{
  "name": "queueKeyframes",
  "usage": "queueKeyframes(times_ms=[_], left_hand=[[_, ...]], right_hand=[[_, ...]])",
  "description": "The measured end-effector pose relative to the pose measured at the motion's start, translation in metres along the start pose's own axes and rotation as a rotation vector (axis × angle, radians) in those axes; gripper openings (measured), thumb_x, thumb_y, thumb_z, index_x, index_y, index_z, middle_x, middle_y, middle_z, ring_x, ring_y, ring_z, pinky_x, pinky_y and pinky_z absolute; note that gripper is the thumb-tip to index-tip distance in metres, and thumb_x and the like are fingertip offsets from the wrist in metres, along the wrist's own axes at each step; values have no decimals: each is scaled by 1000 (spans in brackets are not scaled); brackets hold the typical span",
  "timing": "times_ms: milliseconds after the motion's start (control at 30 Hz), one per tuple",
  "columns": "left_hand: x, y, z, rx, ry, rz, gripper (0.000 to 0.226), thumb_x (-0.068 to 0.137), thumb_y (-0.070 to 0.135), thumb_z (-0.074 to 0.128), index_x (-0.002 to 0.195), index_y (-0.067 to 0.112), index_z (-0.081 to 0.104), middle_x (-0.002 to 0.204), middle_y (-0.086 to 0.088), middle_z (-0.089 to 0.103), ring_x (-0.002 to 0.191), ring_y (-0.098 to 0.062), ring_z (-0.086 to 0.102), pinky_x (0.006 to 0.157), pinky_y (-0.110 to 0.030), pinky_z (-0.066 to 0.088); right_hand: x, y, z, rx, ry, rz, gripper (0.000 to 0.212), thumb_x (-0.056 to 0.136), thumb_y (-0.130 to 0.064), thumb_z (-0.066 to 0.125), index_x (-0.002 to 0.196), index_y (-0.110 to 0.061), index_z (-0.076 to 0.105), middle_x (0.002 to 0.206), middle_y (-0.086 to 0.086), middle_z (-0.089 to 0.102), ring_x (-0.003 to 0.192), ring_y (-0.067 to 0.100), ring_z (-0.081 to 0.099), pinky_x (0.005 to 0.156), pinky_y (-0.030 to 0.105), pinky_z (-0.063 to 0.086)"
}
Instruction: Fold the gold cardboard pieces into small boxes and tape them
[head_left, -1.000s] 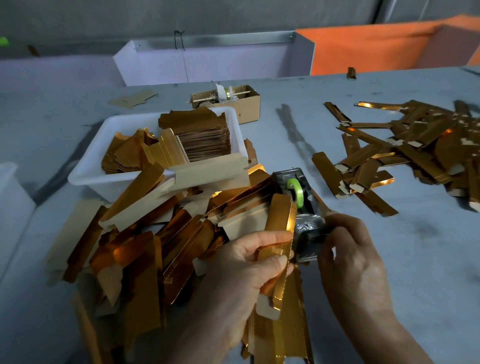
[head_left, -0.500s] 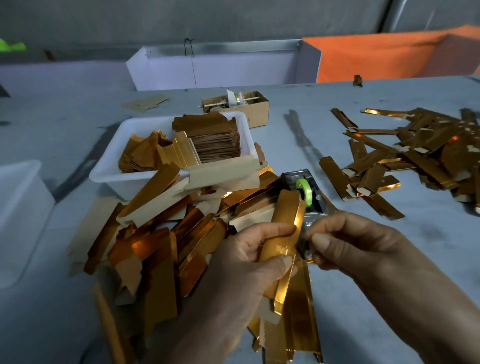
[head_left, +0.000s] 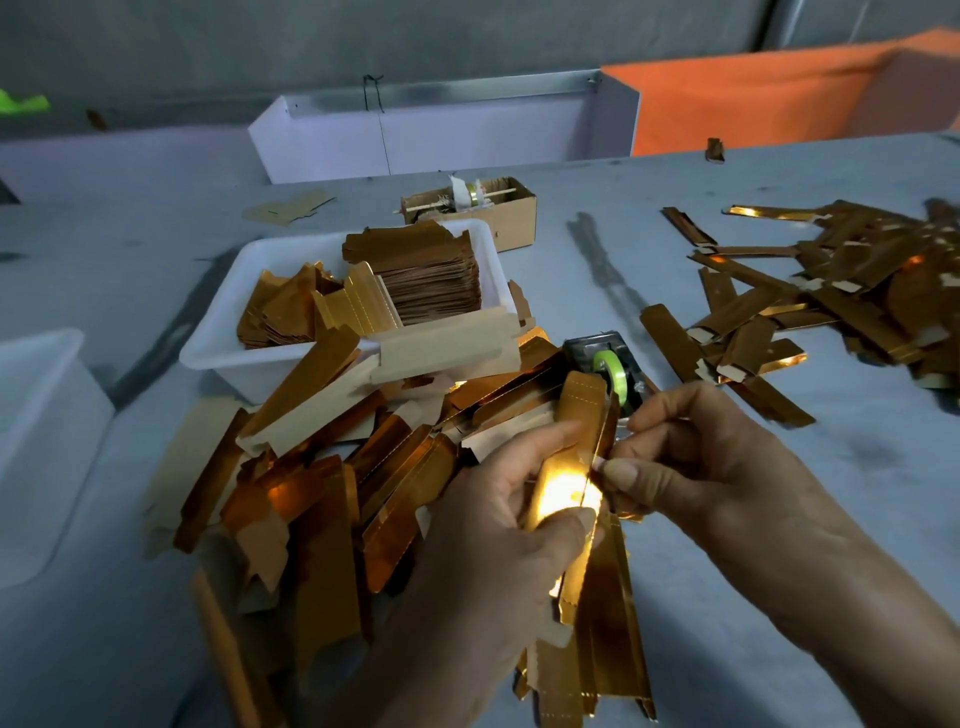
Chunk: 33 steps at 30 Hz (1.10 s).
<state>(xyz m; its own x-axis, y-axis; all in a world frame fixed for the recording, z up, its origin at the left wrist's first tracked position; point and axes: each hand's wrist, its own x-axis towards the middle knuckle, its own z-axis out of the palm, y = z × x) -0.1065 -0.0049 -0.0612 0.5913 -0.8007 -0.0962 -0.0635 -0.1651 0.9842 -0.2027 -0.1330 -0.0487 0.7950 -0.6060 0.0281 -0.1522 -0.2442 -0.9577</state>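
The big grey surface (head_left: 779, 519) has a heap of gold pieces (head_left: 322, 467) on it, with a white tub (head_left: 218, 343) behind the heap. My left hand (head_left: 498, 530) has a tight grip on one folded gold piece (head_left: 576, 447), near the tape holder (head_left: 605, 364). My right hand (head_left: 691, 457) pinches what I think is tape at its edge. I should press it flat over the seam.

Dim scene — hot glare on the gold piece (head_left: 563, 496); edges seem warped.

Packing workshop — gold cardboard blanks (head_left: 332, 483) heaped, worktable (head_left: 779, 545).
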Motion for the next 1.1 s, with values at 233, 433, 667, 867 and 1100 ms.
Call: queueKeyframes(times_ms=[233,433,667,867,1100], left_hand=[[-3,3,7,257,101,122,53,89,17,63,120,57,48,107,48,47,113,17,44,96,-19,47],[-3,1,13,462,128,187,55,93,18,56,131,54,40,102,51,37,99,41,25,75,13,29],[-6,-4,12,459,127,162,56,93,16,55,127,57,40,94,58,34,95,44,19,68,12,29],[-6,-9,1,109,109,81,56,88,13,63,113,62,53,119,34,57,112,9,54,80,-12,52],[-8,-12,-7,-131,14,-45,49,85,0,62,111,41,58,95,10,74,88,-5,70,66,-14,54]], right_hand=[[1,-2,4,-124,24,13,32,61,-33,65,88,-23,50,72,-9,70,67,2,67,57,16,50],[5,-1,9,-315,103,33,29,73,-27,74,86,-29,48,72,-7,67,67,-2,64,58,12,49],[5,0,13,-229,99,137,36,60,-39,75,84,-27,51,66,-3,68,59,4,66,57,21,54],[5,12,11,-94,0,113,39,58,-50,65,73,-15,59,55,0,61,49,9,58,51,18,48],[-1,20,8,224,-240,136,30,87,-36,49,84,-14,69,74,4,68,71,12,66,65,17,51]])
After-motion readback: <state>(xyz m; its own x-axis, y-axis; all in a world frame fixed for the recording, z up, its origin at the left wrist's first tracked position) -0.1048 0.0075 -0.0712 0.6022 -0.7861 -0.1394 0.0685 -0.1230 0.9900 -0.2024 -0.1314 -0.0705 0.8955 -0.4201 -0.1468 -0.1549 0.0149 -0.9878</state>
